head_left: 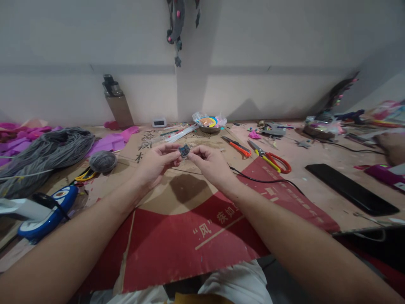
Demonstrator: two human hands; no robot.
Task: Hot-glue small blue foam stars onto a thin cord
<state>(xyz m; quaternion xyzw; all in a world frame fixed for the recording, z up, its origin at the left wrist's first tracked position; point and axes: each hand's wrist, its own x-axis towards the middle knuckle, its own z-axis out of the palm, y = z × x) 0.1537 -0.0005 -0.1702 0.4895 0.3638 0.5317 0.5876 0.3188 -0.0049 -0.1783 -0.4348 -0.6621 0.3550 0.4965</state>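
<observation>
A small dark grey piece (184, 150), its exact kind too small to make out, is pinched between my two hands above the cardboard. My left hand (156, 164) grips its left side with thumb and fingers. On the opposite edge, the thumb and forefinger of my right hand (211, 164) are closed. A grey yarn ball (103, 161) lies left of my left hand, with a thin strand running from it toward that hand. The red and tan cardboard sheet (177, 249) spreads beneath both forearms.
Right of my hands lie an orange utility knife (241, 148), red-handled scissors (280, 162) and a black phone-like slab (351, 188). Grey yarn skeins (57, 147) and a blue-based lamp (50, 215) occupy the left. Another person's hand (394, 145) is at far right. A bowl (209, 128) stands behind.
</observation>
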